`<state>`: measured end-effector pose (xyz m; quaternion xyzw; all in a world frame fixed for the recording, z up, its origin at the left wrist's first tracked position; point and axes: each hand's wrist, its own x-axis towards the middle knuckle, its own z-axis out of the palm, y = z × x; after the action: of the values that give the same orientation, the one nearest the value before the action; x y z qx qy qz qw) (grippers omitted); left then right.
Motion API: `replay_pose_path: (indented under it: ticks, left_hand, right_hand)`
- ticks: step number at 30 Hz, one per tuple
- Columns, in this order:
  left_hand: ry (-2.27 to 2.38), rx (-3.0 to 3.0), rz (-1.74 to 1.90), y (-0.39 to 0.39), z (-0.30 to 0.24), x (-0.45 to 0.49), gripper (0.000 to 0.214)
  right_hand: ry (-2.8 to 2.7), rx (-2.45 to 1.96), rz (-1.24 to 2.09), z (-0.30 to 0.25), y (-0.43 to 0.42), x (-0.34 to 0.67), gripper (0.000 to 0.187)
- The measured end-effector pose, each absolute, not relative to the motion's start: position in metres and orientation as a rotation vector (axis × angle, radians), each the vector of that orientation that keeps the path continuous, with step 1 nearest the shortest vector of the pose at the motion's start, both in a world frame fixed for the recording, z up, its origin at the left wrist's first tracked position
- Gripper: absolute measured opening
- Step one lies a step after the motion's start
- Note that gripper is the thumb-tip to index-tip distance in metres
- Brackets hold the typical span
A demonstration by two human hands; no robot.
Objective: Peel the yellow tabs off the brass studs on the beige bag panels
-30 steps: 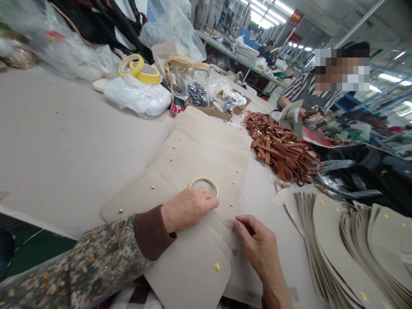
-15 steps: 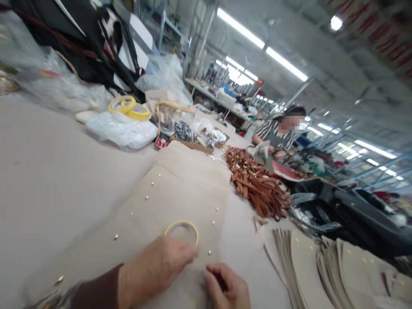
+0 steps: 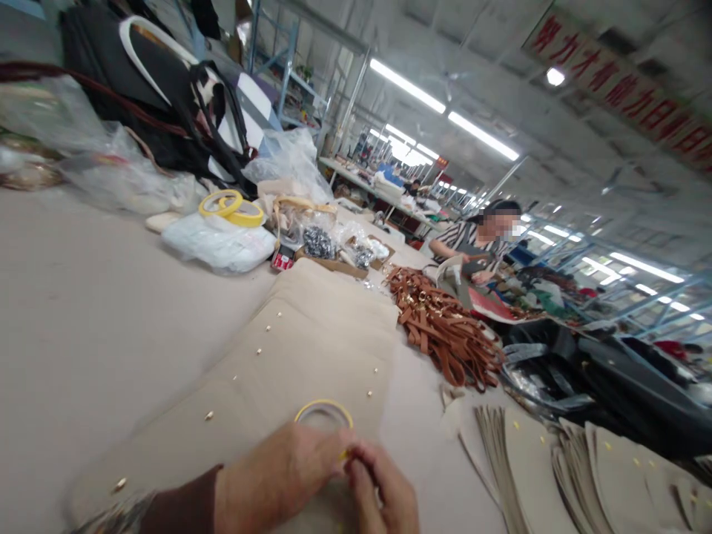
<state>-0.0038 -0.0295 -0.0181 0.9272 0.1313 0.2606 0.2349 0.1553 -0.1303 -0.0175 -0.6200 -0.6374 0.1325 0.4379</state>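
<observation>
My left hand (image 3: 278,478) lies on a stack of beige leather panels (image 3: 311,341) with small brass studs, its fingers holding the near edge of a thin yellow tape ring (image 3: 323,406). Touching those fingertips, my right hand (image 3: 383,493) is curled with thumb and forefinger pinched at the ring's near edge; a speck of yellow shows between them. Both hands are low in the head view and partly cut off by its bottom edge.
A pile of brown leather straps (image 3: 445,334) lies right of the panels, and fanned beige pieces (image 3: 556,467) sit at the lower right. Behind are yellow tape rolls (image 3: 231,208), a white bag (image 3: 216,245) and boxes of hardware (image 3: 334,256). A co-worker (image 3: 472,245) sits across; black bags (image 3: 612,378) are at the right.
The view has tilted upward, pushing my hands to the bottom edge. My right hand has moved left until it meets the left fingertips at the tape ring.
</observation>
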Motion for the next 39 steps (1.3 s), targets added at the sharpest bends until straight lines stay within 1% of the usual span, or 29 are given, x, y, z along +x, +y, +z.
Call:
replay_pose_path:
  ticks: [1,3,6,9,15,18,23,26,28,30,32,34,36,39]
  left_hand:
    - [0.349,2.555,0.684,-0.031,-0.016,-0.005,0.021]
    - [0.348,2.566,0.654,-0.032,-0.012,-0.006,0.025]
    - [0.313,2.583,0.635,-0.032,-0.009,-0.006,0.029]
    - [0.279,2.578,0.644,-0.031,-0.008,-0.006,0.027]
    - [0.245,2.590,0.685,-0.032,-0.006,-0.005,0.022]
    - [0.266,2.612,0.644,-0.034,-0.004,-0.005,0.020]
    - [0.371,2.637,0.574,-0.036,0.002,-0.008,0.004]
    - [0.426,2.697,0.583,-0.036,0.003,-0.006,0.010]
    - [0.445,2.737,0.629,-0.038,0.003,-0.005,0.013]
    - [0.436,2.752,0.709,-0.042,0.004,-0.002,0.016]
    - [0.395,2.744,0.781,-0.046,0.005,0.000,0.019]
    - [0.364,2.743,0.800,-0.048,0.005,0.001,0.021]
    - [0.406,2.771,0.748,-0.047,0.004,0.002,0.020]
    - [0.556,2.835,0.534,-0.041,-0.001,0.004,0.017]
  right_hand:
    - [-1.605,-1.540,0.439,-0.008,-0.133,0.156,0.022]
    - [-1.555,-1.580,0.493,0.004,-0.136,0.158,0.020]
    - [-1.578,-1.574,0.488,0.007,-0.137,0.160,0.019]
    - [-1.625,-1.555,0.453,0.006,-0.137,0.160,0.018]
    - [-1.757,-1.530,0.188,0.010,-0.134,0.156,0.013]
    - [-1.786,-1.567,0.059,0.007,-0.132,0.153,0.013]
    - [-1.776,-1.615,-0.115,-0.001,-0.136,0.150,0.012]
    - [-1.716,-1.636,-0.128,-0.001,-0.139,0.145,0.012]
    - [-1.584,-1.689,-0.006,0.001,-0.139,0.141,0.010]
    - [-1.353,-1.759,0.253,0.001,-0.138,0.140,0.012]
    - [-1.068,-1.788,0.513,-0.002,-0.136,0.145,0.018]
    - [-0.827,-1.787,0.678,-0.007,-0.134,0.156,0.025]
    - [-0.687,-1.792,0.784,-0.013,-0.133,0.171,0.031]
    - [-0.649,-1.810,0.904,-0.017,-0.131,0.187,0.039]
